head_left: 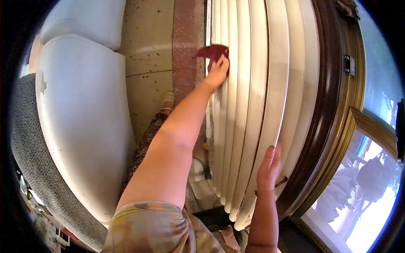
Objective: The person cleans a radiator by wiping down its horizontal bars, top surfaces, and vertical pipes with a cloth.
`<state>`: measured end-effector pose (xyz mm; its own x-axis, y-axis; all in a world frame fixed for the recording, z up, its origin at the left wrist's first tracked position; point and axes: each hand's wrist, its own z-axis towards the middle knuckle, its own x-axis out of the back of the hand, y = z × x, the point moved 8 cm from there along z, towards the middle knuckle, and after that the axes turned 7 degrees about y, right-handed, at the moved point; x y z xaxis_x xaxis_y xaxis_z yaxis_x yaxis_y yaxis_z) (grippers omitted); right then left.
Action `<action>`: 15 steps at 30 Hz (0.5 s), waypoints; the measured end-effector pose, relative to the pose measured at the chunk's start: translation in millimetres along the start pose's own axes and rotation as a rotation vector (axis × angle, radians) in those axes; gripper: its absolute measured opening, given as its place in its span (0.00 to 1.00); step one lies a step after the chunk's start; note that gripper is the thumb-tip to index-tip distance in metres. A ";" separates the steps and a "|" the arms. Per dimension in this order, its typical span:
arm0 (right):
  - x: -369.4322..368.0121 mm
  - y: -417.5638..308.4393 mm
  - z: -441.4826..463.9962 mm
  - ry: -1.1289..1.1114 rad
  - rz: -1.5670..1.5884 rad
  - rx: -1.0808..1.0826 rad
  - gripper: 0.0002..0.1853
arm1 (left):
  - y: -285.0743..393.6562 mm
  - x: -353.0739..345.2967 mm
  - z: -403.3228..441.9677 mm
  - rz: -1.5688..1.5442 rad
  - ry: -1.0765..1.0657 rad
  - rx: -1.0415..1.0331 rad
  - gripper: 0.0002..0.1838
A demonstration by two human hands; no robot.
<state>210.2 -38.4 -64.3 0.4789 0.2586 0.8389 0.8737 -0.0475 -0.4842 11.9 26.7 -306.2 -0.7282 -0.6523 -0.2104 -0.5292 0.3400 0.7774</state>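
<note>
A long panel of white slats (255, 84) runs through the middle of the view. My left hand (218, 72) presses a dark red cloth (213, 51) against the slats at the panel's left side, near the top. Its fingers are closed on the cloth, and one corner of the cloth sticks out to the left. Lower down on the right, my right hand (268, 168) grips the edge of an outer slat. The thumb lies on the near face, while the other fingers are partly hidden behind the slat.
A white padded seat (84, 118) with a torn patch stands at left, beside grey textured fabric (33, 139). Dark wood trim (331, 84) and a framed window (358, 181) border the right. A foot (167, 101) rests on the speckled, tiled floor (147, 55).
</note>
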 end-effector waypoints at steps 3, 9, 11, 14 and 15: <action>0.9 -5.5 -0.9 0.013 0.028 0.044 0.20 | 3.4 -2.0 1.4 -0.070 -0.009 0.084 0.36; 3.1 -7.7 2.1 0.101 0.099 0.170 0.15 | -53.7 -16.7 -60.0 -0.121 -0.026 0.186 0.37; 2.5 -11.9 0.6 0.061 0.102 0.131 0.17 | -81.8 -22.8 -86.1 -0.062 -0.063 0.124 0.36; 0.8 -8.3 -0.1 0.015 0.091 0.069 0.18 | -129.8 -33.7 -140.9 -0.084 -0.101 0.253 0.35; 0.4 -5.9 0.2 0.010 0.081 0.045 0.18 | -144.8 -37.5 -159.2 -0.069 -0.119 0.268 0.34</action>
<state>205.2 -37.8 -61.1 0.5487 0.2461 0.7990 0.8275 -0.0240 -0.5609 185.2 -106.0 -316.6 -0.7241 -0.6014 -0.3376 -0.6636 0.4744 0.5784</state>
